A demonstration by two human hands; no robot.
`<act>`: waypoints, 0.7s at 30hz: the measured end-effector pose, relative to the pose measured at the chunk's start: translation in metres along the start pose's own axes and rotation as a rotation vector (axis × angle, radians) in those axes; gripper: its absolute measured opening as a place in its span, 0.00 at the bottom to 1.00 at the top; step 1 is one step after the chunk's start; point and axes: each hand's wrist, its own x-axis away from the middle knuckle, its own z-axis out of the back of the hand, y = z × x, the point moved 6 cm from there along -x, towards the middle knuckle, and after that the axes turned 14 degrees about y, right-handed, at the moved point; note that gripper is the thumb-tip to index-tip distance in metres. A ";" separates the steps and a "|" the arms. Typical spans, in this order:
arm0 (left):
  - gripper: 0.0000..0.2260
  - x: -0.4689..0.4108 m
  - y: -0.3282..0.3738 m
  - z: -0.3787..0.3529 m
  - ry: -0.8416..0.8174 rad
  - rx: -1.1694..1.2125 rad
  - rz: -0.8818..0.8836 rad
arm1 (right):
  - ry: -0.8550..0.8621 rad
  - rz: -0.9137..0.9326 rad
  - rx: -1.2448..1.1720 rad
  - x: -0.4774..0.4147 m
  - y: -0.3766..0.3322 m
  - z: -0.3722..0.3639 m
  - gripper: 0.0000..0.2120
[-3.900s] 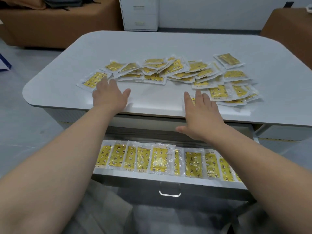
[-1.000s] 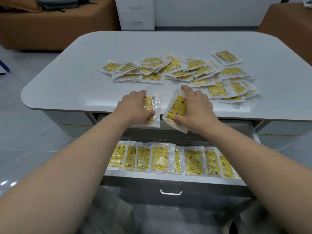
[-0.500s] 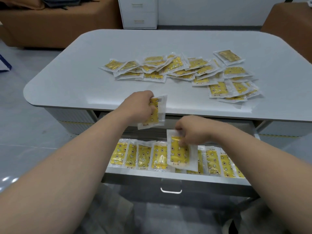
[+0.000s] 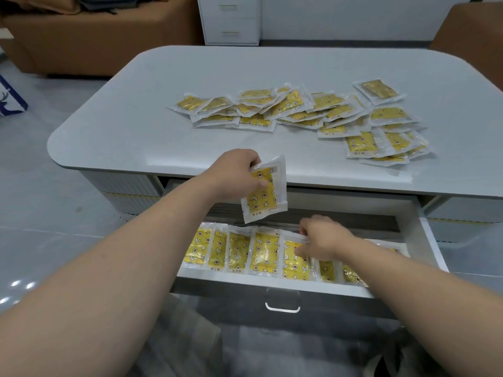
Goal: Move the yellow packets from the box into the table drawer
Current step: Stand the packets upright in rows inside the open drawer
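Observation:
Several yellow packets [image 4: 296, 111] lie spread over the far half of the grey table [image 4: 136, 126]. The open drawer [image 4: 431, 240] below the table's front edge holds a row of several yellow packets [image 4: 239, 251] lying flat. My left hand [image 4: 234, 175] grips one yellow packet [image 4: 265, 191] upright in the air, just above the drawer's back. Down in the drawer, my right hand [image 4: 324, 238] pinches another yellow packet [image 4: 295, 261] that lies in the row. No box is in view.
The drawer front carries a metal handle [image 4: 283, 307]. A white cabinet [image 4: 230, 20] stands behind the table, with brown sofas at the far left [image 4: 95, 36] and far right [image 4: 471, 36]. A blue and white bag [image 4: 9, 97] sits on the floor at left.
Both hands picked a packet from the table and drew it towards me. My right hand then lowered its packet into the drawer row, while my left hand stayed above the drawer.

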 end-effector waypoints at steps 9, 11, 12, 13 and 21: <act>0.03 0.009 0.018 -0.013 -0.157 0.046 -0.005 | -0.043 -0.043 -0.219 0.014 0.001 0.067 0.29; 0.03 0.012 0.023 -0.019 -0.192 0.056 -0.011 | -0.102 -0.055 -0.449 0.024 0.001 0.082 0.27; 0.03 0.014 0.026 -0.022 -0.205 0.070 -0.011 | -0.111 -0.054 -0.559 0.028 0.000 0.087 0.25; 0.04 0.017 0.029 -0.025 -0.215 0.086 -0.013 | -0.102 -0.055 -0.648 0.031 -0.001 0.091 0.22; 0.08 0.022 0.042 -0.046 -0.128 -0.009 -0.143 | -0.087 -0.287 -0.684 0.032 0.031 0.066 0.09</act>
